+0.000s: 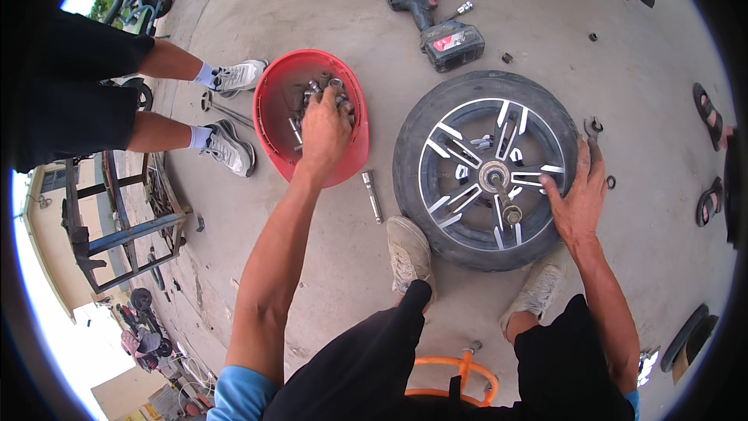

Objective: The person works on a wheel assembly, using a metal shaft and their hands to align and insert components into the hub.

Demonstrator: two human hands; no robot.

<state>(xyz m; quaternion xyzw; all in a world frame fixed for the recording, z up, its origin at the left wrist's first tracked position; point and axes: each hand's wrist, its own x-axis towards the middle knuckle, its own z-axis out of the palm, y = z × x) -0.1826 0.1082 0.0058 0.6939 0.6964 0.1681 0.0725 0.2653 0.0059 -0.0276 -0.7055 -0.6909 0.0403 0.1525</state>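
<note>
My left hand (325, 129) reaches into an upturned red hard hat (269, 121) that holds a pile of metal sockets and small parts (296, 101). Its fingers are bent and closed among the parts; what they grip is hidden. On the right, my right hand (580, 195) lies with spread fingers on a wheel (436, 226), touching the black tyre and the rim's edge. The wheel lies flat by my shoes, with dark and silver spokes. From its hub stands an axle bolt (510, 210) with a nut at its upper end.
A cordless impact wrench (425, 12) lies beyond the wheel. A socket extension bar (372, 196) lies beside the hard hat, a wrench (594, 126) right of the wheel. Another person's shoes (230, 148) stand at left, near a metal frame (117, 242). An orange stool (460, 362) is below me.
</note>
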